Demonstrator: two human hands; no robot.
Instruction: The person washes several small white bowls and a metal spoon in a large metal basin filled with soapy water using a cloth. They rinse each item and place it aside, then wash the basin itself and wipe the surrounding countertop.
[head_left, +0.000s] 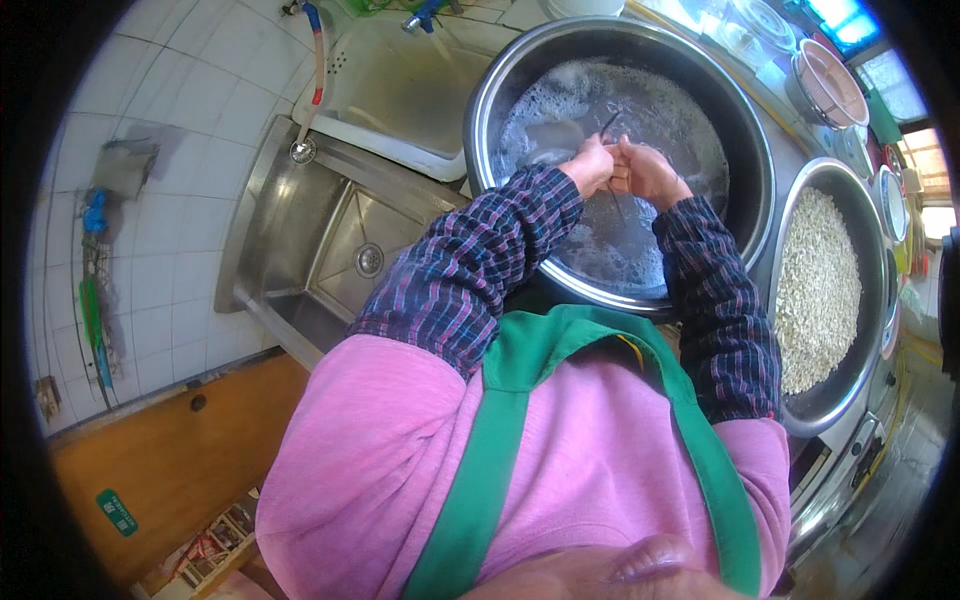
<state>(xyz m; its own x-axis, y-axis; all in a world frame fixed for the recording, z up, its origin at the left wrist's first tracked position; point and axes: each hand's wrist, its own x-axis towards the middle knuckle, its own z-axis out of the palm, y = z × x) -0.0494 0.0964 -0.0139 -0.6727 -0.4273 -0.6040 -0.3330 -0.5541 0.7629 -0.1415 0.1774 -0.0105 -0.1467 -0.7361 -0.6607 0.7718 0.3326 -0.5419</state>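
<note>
In front of me a large metal basin (754, 202) holds cloudy grey water (686, 120) with foam on it. Over the water my left hand (592, 166) closes on a thin dark strip (609, 124), whose ends stick out above and below the fingers. My right hand (651, 171) meets it from the right, its fingertips against the left fingers. Whether those fingertips also pinch the strip is hidden. A pale rounded shape (553, 135) shows in the water left of my hands, too blurred to name.
To the left are a stainless steel sink (330, 202) and a white basin sink (405, 142) with a tap (424, 16). At the right stands a metal basin (814, 416) of pale chopped pieces (817, 292). Beyond it are a pink colander (832, 82) and several bowls.
</note>
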